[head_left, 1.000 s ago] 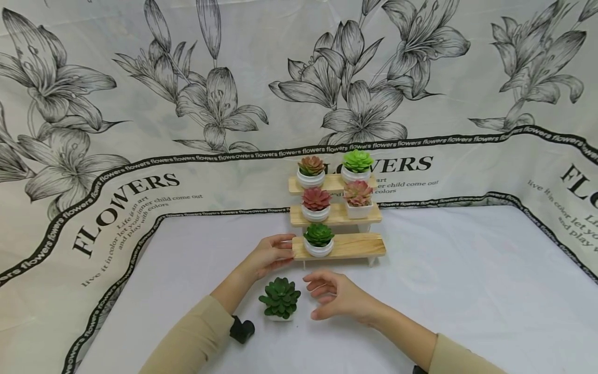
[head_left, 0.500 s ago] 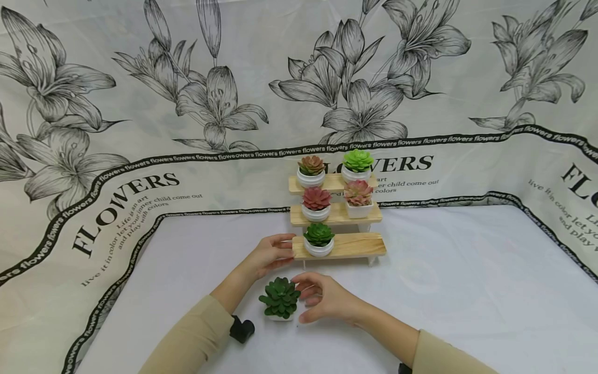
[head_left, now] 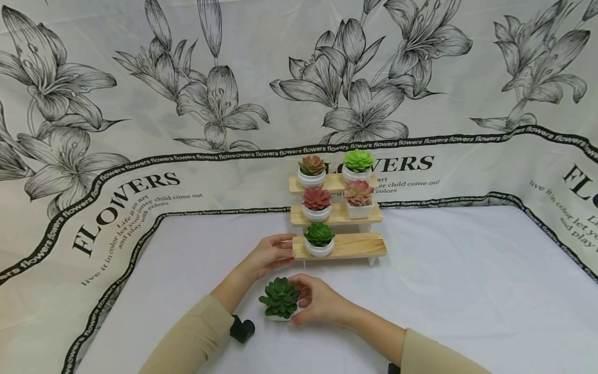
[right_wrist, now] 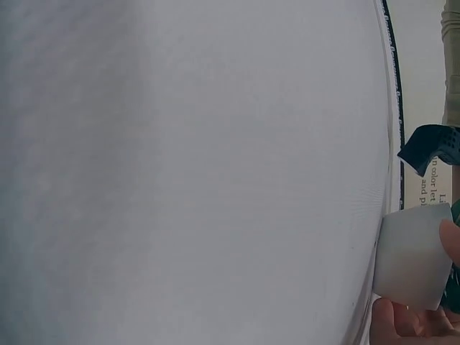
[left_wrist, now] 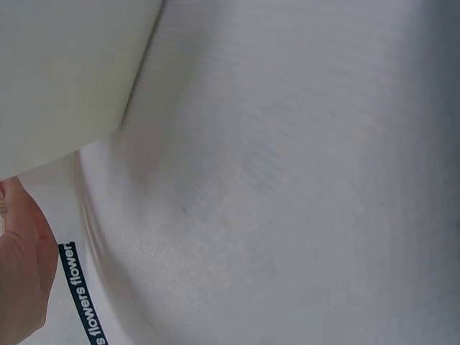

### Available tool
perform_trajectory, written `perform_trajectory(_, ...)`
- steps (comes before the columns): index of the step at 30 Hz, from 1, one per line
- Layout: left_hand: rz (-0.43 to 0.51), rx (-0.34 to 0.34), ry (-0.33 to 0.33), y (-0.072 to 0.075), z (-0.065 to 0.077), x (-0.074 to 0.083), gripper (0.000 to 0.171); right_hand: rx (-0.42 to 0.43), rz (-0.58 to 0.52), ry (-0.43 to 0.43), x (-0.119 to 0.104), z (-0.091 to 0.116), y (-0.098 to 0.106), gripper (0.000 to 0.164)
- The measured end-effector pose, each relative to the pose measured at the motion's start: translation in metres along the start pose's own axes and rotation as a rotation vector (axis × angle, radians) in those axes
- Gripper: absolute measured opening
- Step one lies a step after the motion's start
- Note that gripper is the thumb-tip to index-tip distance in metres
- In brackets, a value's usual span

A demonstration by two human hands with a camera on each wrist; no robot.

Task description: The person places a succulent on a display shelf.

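Note:
In the head view, a dark green potted succulent [head_left: 280, 298] stands on the white cloth in front of a wooden tiered stand [head_left: 359, 245]. My right hand [head_left: 318, 301] is at its right side, fingers behind the leaves and thumb at the pot's near edge. The right wrist view shows the white pot [right_wrist: 411, 255], overlapped by the thumb, with curved fingers right at its far side. My left hand [head_left: 271, 255] rests its relaxed fingers against the left end of the stand's lowest shelf. Part of a hand shows at the lower left of the left wrist view.
A small green succulent [head_left: 319, 240] sits on the lowest shelf. Above it are a red one [head_left: 316, 199], a pink one [head_left: 358, 194], a brownish one [head_left: 311, 167] and a bright green one [head_left: 357, 162]. Flower-printed cloth [head_left: 224, 109] hangs behind.
My right hand has moved left from beside the dark green succulent until its thumb and fingers overlap the plant's right side. The left hand, the stand and the plants have stayed put.

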State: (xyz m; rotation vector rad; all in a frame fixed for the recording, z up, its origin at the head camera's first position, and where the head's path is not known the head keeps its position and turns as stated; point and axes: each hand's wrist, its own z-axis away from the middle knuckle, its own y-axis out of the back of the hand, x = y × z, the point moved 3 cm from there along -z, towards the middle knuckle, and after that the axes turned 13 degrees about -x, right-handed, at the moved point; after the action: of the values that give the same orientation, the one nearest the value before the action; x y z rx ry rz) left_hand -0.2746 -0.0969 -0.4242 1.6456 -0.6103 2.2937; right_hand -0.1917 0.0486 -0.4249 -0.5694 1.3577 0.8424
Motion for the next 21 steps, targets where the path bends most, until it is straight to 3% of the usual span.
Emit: perform_trajectory(21, 0.000, 0.001, 0.016, 0.0004, 0.0004, 0.0004, 0.048, 0.026, 0.017, -0.038, -0.0004, -0.0076, -0.0079, 0.064)
